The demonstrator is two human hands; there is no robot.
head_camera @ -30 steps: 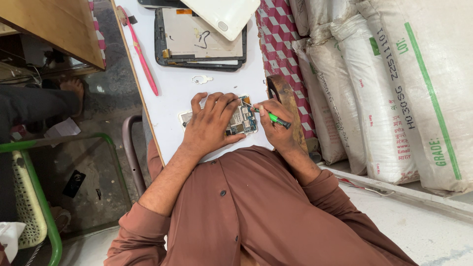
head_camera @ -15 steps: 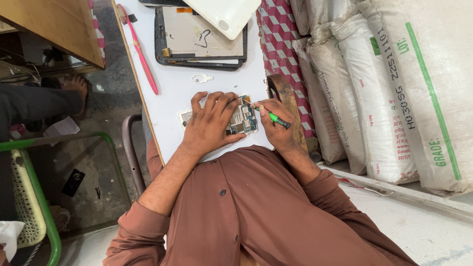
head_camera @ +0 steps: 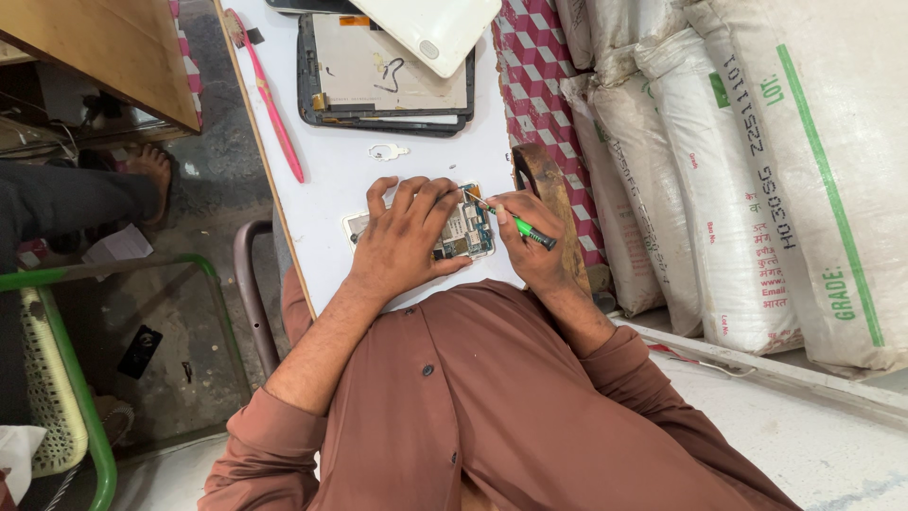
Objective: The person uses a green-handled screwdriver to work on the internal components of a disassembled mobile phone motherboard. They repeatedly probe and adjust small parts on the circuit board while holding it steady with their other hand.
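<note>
An opened phone with its circuit board showing lies on the white table. My left hand lies flat over it, fingers spread across the board, pressing it down. My right hand grips a small green-handled screwdriver, whose metal tip touches the upper right corner of the phone. My brown sleeves and shirt fill the lower part of the view.
An opened tablet with a white back cover lies farther up the table. A pink toothbrush rests near the left edge, a small white part in between. White sacks stack on the right. Another person's foot is at left.
</note>
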